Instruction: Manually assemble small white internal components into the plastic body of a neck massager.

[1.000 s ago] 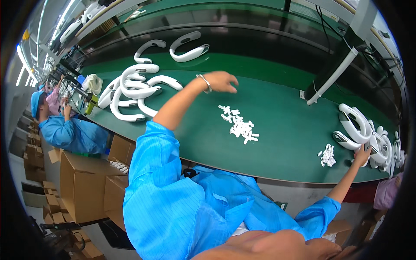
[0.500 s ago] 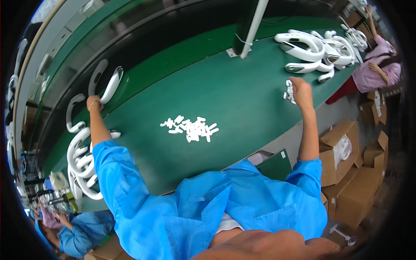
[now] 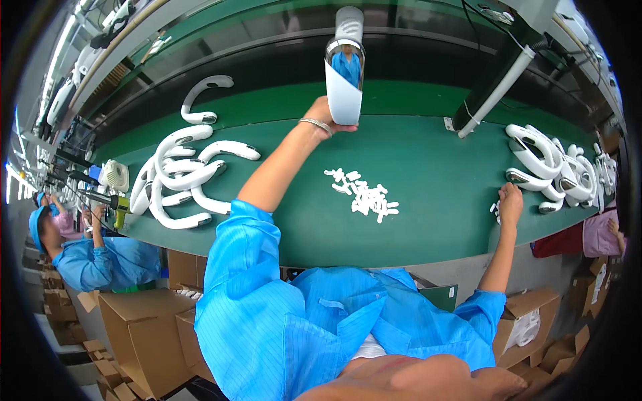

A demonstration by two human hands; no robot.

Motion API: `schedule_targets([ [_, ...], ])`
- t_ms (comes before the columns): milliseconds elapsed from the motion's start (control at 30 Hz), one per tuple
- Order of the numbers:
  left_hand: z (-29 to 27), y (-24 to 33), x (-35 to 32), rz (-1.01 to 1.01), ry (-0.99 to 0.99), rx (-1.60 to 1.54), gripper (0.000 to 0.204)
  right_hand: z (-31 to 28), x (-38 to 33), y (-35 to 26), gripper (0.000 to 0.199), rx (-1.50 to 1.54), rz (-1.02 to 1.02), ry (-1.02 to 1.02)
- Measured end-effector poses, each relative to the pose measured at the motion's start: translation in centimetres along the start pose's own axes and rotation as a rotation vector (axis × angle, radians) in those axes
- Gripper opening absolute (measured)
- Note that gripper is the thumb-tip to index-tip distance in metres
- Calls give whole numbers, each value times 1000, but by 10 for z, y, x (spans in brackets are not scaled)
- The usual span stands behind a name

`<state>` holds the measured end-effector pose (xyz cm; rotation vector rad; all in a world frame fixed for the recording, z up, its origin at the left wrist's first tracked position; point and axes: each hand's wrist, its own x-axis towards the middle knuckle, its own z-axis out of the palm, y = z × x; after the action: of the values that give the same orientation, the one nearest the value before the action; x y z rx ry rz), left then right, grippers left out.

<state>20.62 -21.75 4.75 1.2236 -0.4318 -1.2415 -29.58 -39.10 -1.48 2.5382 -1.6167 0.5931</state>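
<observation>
My left hand (image 3: 328, 115) is closed around the lower end of a white U-shaped neck fan (image 3: 344, 93). The fan is raised above the far side of the green table, its glossy panel facing me. My right hand (image 3: 511, 199), fingers curled together, rests at the right beside a few small white pieces (image 3: 495, 210); whatever its fingertips may hold is hidden. Between my hands lies a loose pile of small white plastic pieces (image 3: 372, 200). Several more neck fans (image 3: 170, 177) overlap at the left. Another heap of neck fans (image 3: 545, 164) sits just beyond my right hand.
A green table (image 3: 301, 227) runs across, with a dark conveyor trough (image 3: 267, 73) behind it. A post with a white tube (image 3: 498, 93) stands at the far right. Cardboard boxes (image 3: 144, 334) flank me below. A co-worker in blue (image 3: 107, 260) sits at left.
My left hand has brought a neck fan from the far left to the middle and lifted it. My right hand stays by the small pieces. The view has swung left.
</observation>
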Motion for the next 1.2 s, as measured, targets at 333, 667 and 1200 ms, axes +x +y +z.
schedule_targets([
  [333,51,-21,-21,-398,-336,-488,24,-7,-2,-15,9,270,-5,305],
  [667,110,-68,-72,56,-332,-108,47,-47,-16,-143,19,1914,295,-230],
  [1200,151,-107,-106,-7,-339,-178,28,-66,-37,-228,17,1303,-180,18],
])
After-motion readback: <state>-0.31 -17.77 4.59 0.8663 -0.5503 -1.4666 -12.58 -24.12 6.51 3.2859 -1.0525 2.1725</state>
